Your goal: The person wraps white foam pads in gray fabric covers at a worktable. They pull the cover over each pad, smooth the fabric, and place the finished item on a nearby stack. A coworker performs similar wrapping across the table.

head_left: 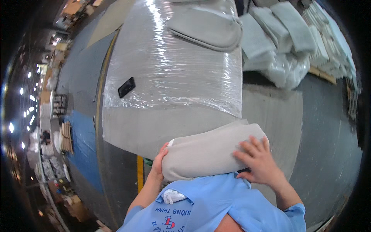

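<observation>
A light grey fabric cushion [210,152] with rounded ends rests against my body, at the near edge of a table. My left hand [159,161] grips its left end, thumb up near a small white tag. Over the right end lies my right hand [258,159], fingers spread across the fabric, not gripping. Farther off on the table sits another grey cushion [208,29], flatter, with a piped edge. A black phone [126,87] lies on the plastic-wrapped tabletop [181,73], to the left.
Stacked grey cushions [278,29] and a clear plastic bag [285,69] stand beyond the table's right side. On the left, a blue floor area [83,147], a yellow line [140,174] and shelving with boxes [58,106] appear. Grey sheeting [272,123] lies right of the table.
</observation>
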### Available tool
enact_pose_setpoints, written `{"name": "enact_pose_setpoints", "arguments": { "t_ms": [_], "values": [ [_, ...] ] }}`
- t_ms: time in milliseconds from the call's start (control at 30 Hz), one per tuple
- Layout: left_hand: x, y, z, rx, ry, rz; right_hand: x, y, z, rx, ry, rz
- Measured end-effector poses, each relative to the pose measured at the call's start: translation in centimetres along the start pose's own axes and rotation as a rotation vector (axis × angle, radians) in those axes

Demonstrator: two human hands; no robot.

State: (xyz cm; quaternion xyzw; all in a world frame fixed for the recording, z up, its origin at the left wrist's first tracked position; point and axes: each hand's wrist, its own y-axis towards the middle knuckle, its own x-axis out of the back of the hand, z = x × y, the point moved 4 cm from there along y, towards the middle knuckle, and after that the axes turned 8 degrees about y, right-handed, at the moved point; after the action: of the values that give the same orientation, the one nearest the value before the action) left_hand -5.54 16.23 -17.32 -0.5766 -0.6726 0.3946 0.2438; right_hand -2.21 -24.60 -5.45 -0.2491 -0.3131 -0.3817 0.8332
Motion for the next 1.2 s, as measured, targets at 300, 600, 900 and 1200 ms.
{"name": "enact_pose_setpoints", "arguments": {
  "t_ms": [300,600,900,1200],
  "values": [
    [-3.2,-0.1,-6.7,-0.194,-0.368,0.21,-3.4,6.4,3.1,0.024,-0.021,-0.195],
    [-15.5,2.4,-5.8,-0.442,0.276,0.251,3.0,2.7,3.2,-0.117,0.758,-0.716],
    [-20.6,5.3,-14.7,-0.532,0.315,0.557,0.1,4.2,3.9,0.175,1.254,-0.79],
    [-16.0,6.1,-8.3,-0.26,0.694,0.466,-7.4,2.9,-1.2,-0.065,1.656,-1.016]
  ]
}}
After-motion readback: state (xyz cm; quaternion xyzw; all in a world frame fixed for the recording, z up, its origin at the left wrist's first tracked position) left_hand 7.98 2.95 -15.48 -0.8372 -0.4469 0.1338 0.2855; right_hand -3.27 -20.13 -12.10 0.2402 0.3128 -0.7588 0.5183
